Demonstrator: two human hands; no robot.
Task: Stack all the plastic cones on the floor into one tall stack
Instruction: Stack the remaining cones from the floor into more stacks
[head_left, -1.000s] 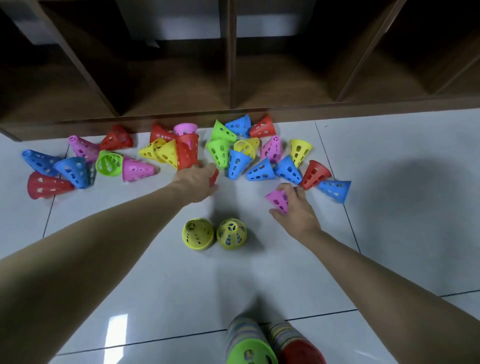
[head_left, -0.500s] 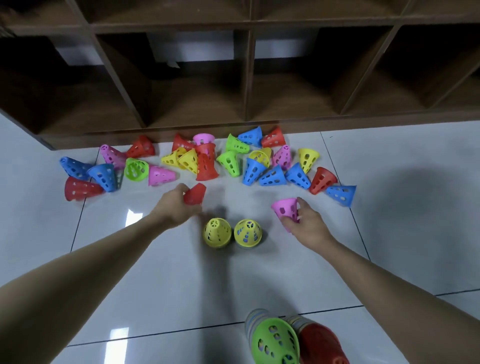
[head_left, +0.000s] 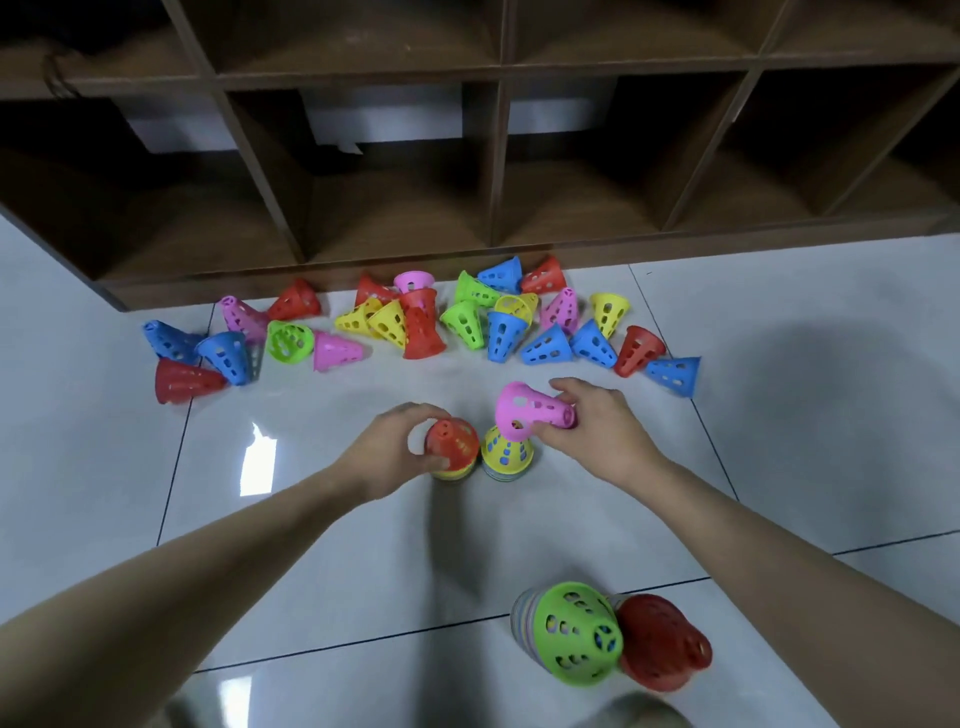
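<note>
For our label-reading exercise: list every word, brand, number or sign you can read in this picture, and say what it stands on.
None can be read. The plastic cones, such as the pink cone in the right hand and the red cone under the left hand, show only holes; the wooden shelf carries no lettering.

Both bare forearms reach forward from the bottom corners and converge toward the middle. The left hand (head_left: 395, 452) curls its fingers and thumb in a grip, knuckles up (the palm is hidden). The right hand (head_left: 597, 431) sits just beside it, slightly farther forward, thumb and fingertips pinching, wrist angled inward.
</note>
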